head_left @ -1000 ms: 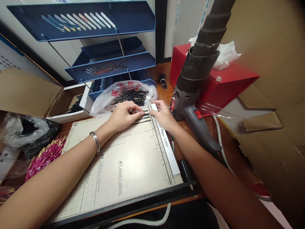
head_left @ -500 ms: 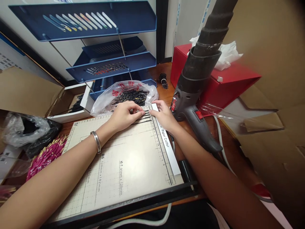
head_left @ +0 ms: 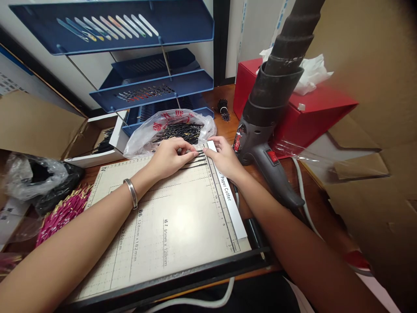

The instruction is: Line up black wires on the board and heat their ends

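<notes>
My left hand (head_left: pixel 172 157) rests near the top of the cream paper cutter board (head_left: pixel 185 208), thumb and index finger pinched at the end of a thin black piece. My right hand (head_left: pixel 223 157) lies over the upper end of the white strip (head_left: pixel 230 204), its thumb at the right ends of the black pieces and its fingers curled over the far side. Several thin black pieces (head_left: pixel 198 164) lie side by side on the board, partly under my left hand. Behind my hands, a clear plastic bag (head_left: pixel 140 139) holds many black pieces (head_left: pixel 184 130).
Blue tiered trays (head_left: pixel 153 89) stand behind the bag. A heat gun (head_left: pixel 260 121) and a red box (head_left: pixel 312 126) are at the right. An open carton (head_left: pixel 93 161) and magenta pieces (head_left: pixel 63 213) sit at the left; a black-and-gold item (head_left: pixel 256 234) lies by the board's right corner.
</notes>
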A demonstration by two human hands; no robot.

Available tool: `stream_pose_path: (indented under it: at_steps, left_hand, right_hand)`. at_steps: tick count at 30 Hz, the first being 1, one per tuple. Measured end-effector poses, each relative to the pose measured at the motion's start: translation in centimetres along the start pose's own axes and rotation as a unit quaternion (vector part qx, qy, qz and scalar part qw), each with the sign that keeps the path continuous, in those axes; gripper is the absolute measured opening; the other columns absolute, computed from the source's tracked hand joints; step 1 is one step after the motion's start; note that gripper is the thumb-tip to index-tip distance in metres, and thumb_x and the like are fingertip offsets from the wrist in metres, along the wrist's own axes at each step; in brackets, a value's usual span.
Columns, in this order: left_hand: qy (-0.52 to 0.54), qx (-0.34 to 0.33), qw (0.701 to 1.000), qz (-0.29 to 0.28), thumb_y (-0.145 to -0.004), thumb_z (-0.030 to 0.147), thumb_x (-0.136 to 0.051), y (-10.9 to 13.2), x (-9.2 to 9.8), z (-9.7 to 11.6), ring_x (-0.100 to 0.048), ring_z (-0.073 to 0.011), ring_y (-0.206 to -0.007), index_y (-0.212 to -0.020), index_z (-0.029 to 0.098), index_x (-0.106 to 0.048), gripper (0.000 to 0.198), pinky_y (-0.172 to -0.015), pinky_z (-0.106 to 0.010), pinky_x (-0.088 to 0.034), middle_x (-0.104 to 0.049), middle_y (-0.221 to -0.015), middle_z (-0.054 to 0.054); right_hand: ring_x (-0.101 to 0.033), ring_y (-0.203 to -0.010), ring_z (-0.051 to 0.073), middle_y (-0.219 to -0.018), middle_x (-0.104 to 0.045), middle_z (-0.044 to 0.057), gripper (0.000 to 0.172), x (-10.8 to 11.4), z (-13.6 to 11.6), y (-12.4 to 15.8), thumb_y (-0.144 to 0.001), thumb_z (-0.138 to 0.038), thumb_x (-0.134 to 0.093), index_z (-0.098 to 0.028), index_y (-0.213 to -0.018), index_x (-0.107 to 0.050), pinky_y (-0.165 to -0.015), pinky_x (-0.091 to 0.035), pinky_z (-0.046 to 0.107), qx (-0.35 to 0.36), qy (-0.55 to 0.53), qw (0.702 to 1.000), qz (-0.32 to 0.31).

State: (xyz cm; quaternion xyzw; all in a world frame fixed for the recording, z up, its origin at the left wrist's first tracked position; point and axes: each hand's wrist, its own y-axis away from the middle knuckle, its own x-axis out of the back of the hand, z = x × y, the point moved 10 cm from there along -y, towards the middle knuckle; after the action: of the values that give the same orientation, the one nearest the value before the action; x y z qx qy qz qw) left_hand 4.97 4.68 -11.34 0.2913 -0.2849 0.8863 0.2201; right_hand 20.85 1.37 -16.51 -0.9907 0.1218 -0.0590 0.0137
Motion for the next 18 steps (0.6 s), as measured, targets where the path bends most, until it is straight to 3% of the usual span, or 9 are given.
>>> stream_pose_path:
  at_steps: [18]
  left_hand:
    - [-0.005,-0.001,1.0,0.011,-0.088,0.042,-0.075,0.18,0.27,-0.26,-0.05,-0.013,-0.064,-0.085,0.017,-0.083,0.026,-0.068,-0.031,-0.037,-0.063,-0.068,0.0]
  right_hand:
    - [-0.065,-0.118,0.027,-0.12,-0.068,0.008,0.049,-0.11,0.01,0.12,-0.066,-0.034,-0.069,-0.022,-0.112,-0.055,-0.113,-0.048,0.046,-0.007,-0.033,0.999,-0.011]
